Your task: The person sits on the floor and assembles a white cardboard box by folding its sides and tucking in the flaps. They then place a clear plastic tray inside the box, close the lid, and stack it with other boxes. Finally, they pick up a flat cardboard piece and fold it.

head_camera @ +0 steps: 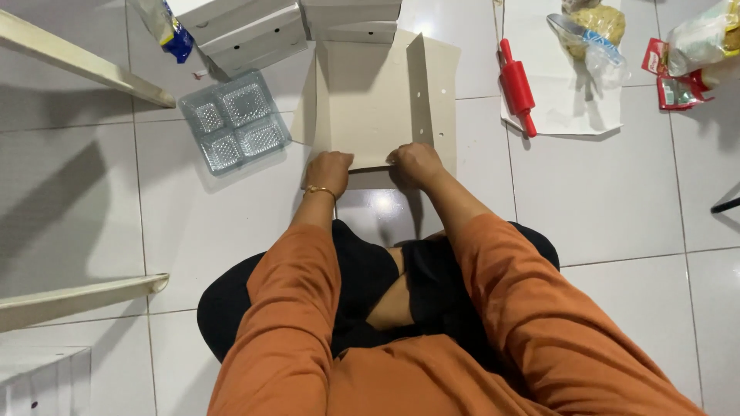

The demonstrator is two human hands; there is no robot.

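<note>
Far left: two pale wooden slats [85,65] cross the white tiled floor [617,200], one up top, one lower down. Next, a clear plastic tray [233,121] w/ four square pockets lies flat on the tiles, just left of the cardboard box. Behind it, a stack of folded white boxes [254,31] at the top edge, w/ a blue-tipped packet beside them.

Centre: flat grey cardboard box [378,100], part folded, sits on the floor right in front of the person's crossed legs; side flaps stand up left & right. Left hand [329,171], gold bracelet on the wrist, is curled over the near edge of the box at its left corner. Right hand [416,164] is curled on the same edge, approx. the middle-right, fingers pinching the flap. Both grip the cardboard, close together. Orange sleeves run down to the bottom of the view.

Right: a red rolling pin [516,86] lies on a white paper sheet [563,115], beside a clear bag [590,35] of yellowish food. Far right, red-and-white packets [690,65].
</note>
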